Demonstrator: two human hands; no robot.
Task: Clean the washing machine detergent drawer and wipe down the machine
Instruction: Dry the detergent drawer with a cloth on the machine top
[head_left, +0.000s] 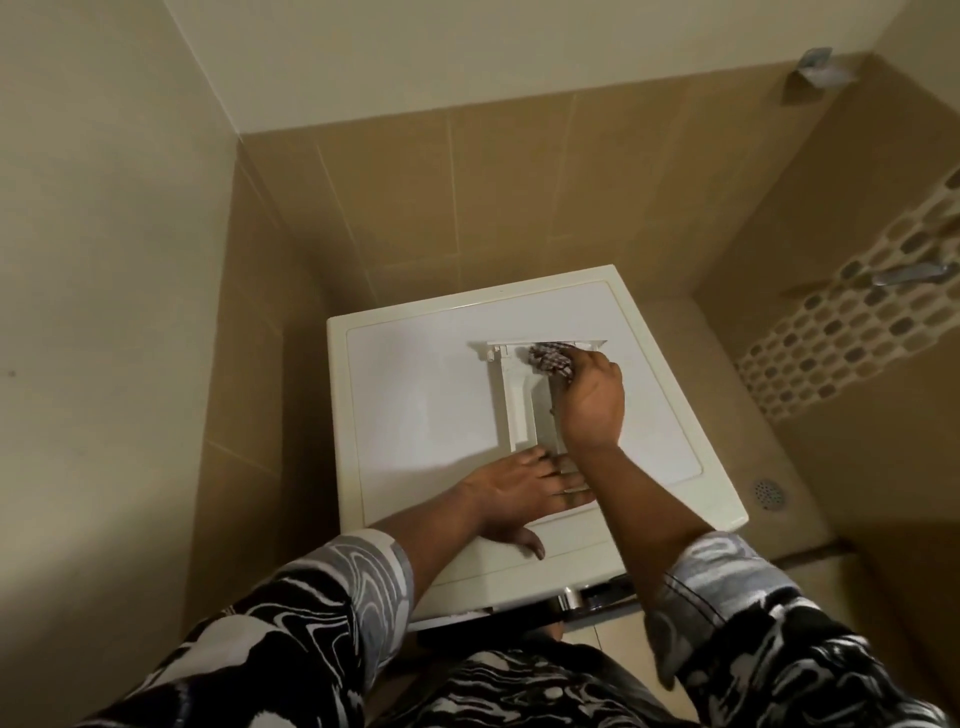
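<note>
Sleeves (332, 597) up front, drawer (519, 400) lying right of centre on top of the machine (415, 395), left hand (514, 499) spread flat on its near end, right hand (592, 400) gripping a cloth (550, 359) at its far end, walls (249, 364) close left and behind, floor (810, 499) open right.

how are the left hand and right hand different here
The left hand lies flat with straight fingers; the right hand is curled round a checked cloth. The left hand rests at the near end of the drawer, the right hand at its far end. Both are over the washing machine.
</note>
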